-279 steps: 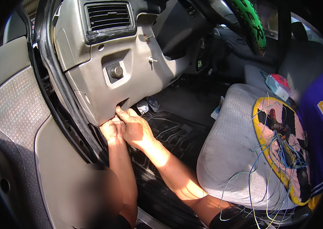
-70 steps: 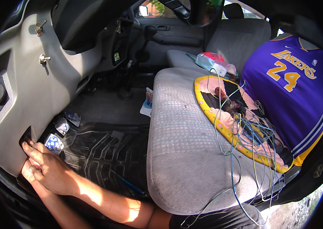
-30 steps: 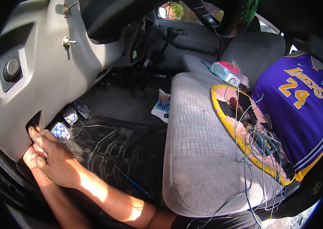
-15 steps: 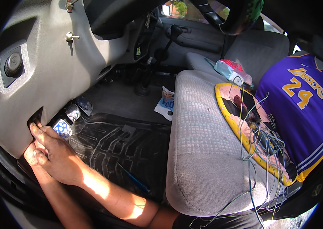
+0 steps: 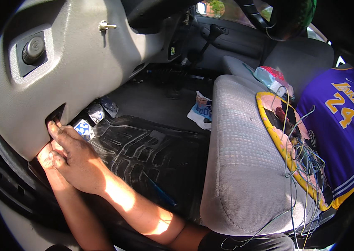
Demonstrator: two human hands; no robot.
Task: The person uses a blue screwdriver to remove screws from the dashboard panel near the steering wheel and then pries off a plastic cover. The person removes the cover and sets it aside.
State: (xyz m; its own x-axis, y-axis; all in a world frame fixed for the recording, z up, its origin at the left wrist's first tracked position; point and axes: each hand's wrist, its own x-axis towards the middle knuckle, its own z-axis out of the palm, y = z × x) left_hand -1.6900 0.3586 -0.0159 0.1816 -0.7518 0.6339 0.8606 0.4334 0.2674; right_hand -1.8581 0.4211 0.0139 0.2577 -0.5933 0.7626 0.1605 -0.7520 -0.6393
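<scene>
My right hand (image 5: pixel 78 157) is at a small opening (image 5: pixel 57 112) near the lower edge of the grey dashboard panel (image 5: pixel 22 117). Its fingers are bunched closely together and their tips go into that opening; whatever they grip is hidden. Below and behind it, my left hand (image 5: pixel 48 157) reaches up under the panel's bottom edge, so its fingers are out of sight. The two hands overlap at this corner. Just right of them are pedals (image 5: pixel 84 129) with blue-and-silver covers. Higher on the panel sit a round black knob (image 5: pixel 33 49) and a metal toggle switch (image 5: pixel 106 26).
A ribbed black floor mat (image 5: pixel 131 146) bears a slim blue tool (image 5: pixel 160 190). On the grey seat (image 5: pixel 231 167) lies a yellow-rimmed pink-and-black mat (image 5: pixel 269 121) with tangled wires (image 5: pixel 306 161). A purple jersey (image 5: pixel 332 138) covers the backrest. The gear lever (image 5: pixel 212 35) stands beyond.
The view has shifted, so everything appears farther right and the upper toggle switch has left the picture. Both hands keep their place at the panel's lower corner.
</scene>
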